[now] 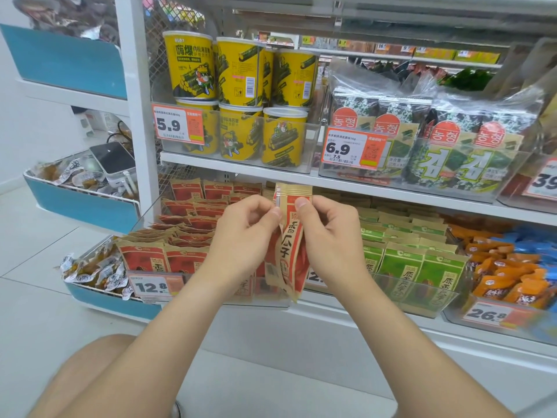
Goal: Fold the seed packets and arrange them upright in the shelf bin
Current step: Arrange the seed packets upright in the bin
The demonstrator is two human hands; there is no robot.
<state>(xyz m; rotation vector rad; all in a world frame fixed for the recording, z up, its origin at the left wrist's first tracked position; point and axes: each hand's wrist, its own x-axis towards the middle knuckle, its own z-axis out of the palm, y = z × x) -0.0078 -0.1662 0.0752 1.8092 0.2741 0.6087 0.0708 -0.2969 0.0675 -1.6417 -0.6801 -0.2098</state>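
A red and kraft-brown seed packet (pixel 291 245) hangs upright in front of the lower shelf, folded narrow along its length. My left hand (pixel 244 233) pinches its left edge near the top. My right hand (pixel 328 233) grips its right side, thumb pressed on the packet's upper front. Behind and left of my hands, a clear shelf bin (pixel 265 300) holds several matching red packets (pixel 180 254), some standing upright at the front, others lying stacked further back.
Green seed packets (pixel 422 260) fill the bin to the right, orange and blue snack packs (pixel 512 267) beyond them. Yellow seaweed cans (pixel 241 86) and seaweed bags (pixel 452 140) sit on the shelf above. Blue-fronted bins (pixel 90 300) stand at the left. My knee (pixel 99 372) is low left.
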